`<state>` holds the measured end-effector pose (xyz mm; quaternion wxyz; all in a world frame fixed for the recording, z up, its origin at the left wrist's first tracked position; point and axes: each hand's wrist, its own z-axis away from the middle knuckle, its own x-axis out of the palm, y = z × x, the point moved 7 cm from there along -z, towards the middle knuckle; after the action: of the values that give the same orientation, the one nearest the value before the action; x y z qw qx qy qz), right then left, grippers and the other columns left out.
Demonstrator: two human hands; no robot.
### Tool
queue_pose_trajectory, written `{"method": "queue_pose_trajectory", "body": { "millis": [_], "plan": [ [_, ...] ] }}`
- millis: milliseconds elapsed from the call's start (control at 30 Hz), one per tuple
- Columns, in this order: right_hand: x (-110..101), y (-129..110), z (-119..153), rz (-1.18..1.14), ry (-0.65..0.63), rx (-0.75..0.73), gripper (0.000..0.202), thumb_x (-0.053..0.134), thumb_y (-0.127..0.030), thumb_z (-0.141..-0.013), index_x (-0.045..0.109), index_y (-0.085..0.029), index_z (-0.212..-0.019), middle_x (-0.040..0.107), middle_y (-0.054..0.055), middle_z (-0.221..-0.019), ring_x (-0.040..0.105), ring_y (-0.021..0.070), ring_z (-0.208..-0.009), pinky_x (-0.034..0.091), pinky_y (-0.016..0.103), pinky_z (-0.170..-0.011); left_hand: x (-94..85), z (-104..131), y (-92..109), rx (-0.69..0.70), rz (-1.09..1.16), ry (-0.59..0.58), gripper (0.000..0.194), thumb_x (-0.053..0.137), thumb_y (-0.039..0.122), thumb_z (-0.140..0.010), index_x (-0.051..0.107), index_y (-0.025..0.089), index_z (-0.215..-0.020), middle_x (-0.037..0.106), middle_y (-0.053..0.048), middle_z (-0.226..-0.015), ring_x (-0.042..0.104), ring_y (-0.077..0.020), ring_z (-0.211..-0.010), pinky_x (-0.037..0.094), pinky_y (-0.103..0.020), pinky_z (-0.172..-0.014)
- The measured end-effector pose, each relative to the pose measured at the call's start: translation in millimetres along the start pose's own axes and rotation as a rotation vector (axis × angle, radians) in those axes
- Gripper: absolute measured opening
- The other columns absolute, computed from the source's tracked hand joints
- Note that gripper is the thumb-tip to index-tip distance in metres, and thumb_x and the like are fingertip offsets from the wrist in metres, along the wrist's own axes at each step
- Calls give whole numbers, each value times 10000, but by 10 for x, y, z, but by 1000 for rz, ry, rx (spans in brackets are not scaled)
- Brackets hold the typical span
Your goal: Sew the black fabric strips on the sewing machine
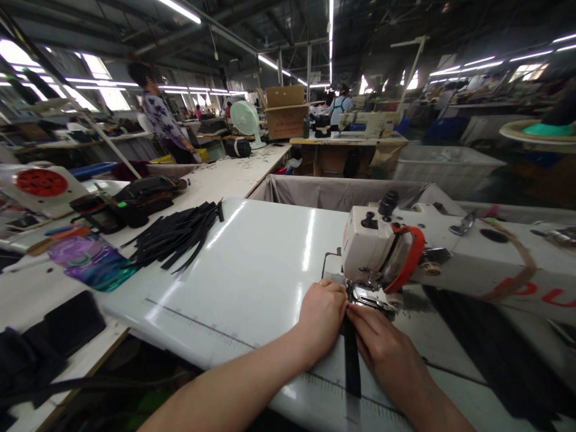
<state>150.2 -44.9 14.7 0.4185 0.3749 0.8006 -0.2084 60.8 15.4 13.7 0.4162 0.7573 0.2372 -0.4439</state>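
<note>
A black fabric strip [352,363] runs from the presser foot of the sewing machine [366,243] down over the near edge of its pale table. My left hand [323,315] has its fingers curled closed on the strip's upper end, right beside the metal foot [369,297]. Close against it, my right hand [382,339] pinches the strip's right side with its fingers together. The fingertips of both hands nearly meet, and the needle point is hidden.
Loose black strips [180,234] lie heaped at the table's left. A purple and teal pouch [92,258] sits beside them. Long dark fabric [495,354] lies right of the machine. A cloth-lined bin [315,191] stands behind. A person [164,120] stands at the far left.
</note>
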Motion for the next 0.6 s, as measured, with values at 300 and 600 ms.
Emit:
{"method": "queue_pose_trajectory", "body": {
  "millis": [300,600],
  "plan": [
    [-46,25,-51,19,-34,33,301,427,-82,-909,649,-135,-1104,704,97,-1034,664,202,-959,567,324,-835,-36,-2,12,14,129,51,208,514,124,-917,667,158,-780,694,-50,-882,588,-197,-862,484,-339,-866],
    [-48,182,11,-137,-44,60,330,461,-51,-847,657,-192,-1073,698,65,-1017,648,200,-956,553,361,-862,-18,-20,-82,-17,235,94,204,536,103,-889,726,166,-846,718,-51,-983,591,-211,-958,507,-354,-897]
  ]
}}
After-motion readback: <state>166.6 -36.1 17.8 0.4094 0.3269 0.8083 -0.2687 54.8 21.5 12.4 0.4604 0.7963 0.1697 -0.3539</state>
